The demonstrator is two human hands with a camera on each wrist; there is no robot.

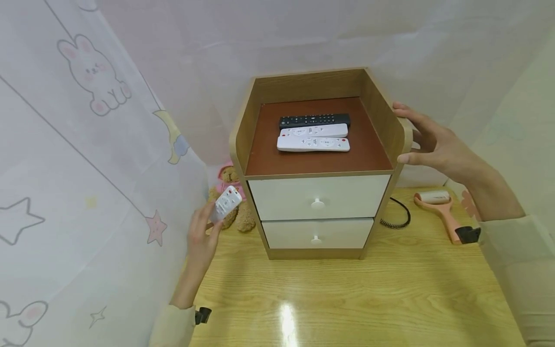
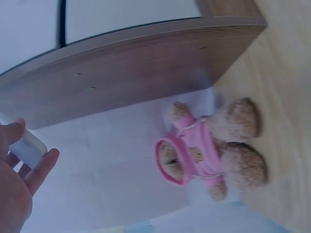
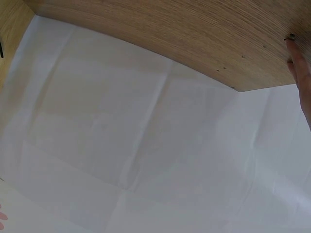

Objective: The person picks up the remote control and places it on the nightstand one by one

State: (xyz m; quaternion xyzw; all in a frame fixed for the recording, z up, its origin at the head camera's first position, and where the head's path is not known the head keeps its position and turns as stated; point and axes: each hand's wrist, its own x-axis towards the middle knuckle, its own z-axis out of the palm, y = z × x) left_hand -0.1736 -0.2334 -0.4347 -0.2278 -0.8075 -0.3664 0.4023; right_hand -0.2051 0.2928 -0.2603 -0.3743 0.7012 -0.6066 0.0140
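Note:
My left hand (image 1: 202, 233) holds a small white remote (image 1: 227, 201) between thumb and fingers, left of a wooden cabinet (image 1: 386, 127). In the left wrist view the remote (image 2: 30, 149) appears edge-on, partly hidden by the fingers. My right hand (image 1: 451, 147) rests on the cabinet's right side panel, fingers spread, thumb near its front edge. Fingertips lie against the panel's outer face (image 3: 204, 36) in the right wrist view. On the brown top lie a black remote (image 1: 314, 120) and two white remotes, a rear one (image 1: 323, 130) and a front one (image 1: 313, 143).
Two white drawers, an upper (image 1: 282, 200) and a lower (image 1: 286, 233), face forward, both closed. A teddy bear (image 2: 201, 153) in a pink hoodie sits left of the cabinet. At the right lie a black coiled cord (image 1: 396, 225) and a lint roller (image 1: 442, 209) on the wooden table (image 1: 321, 294).

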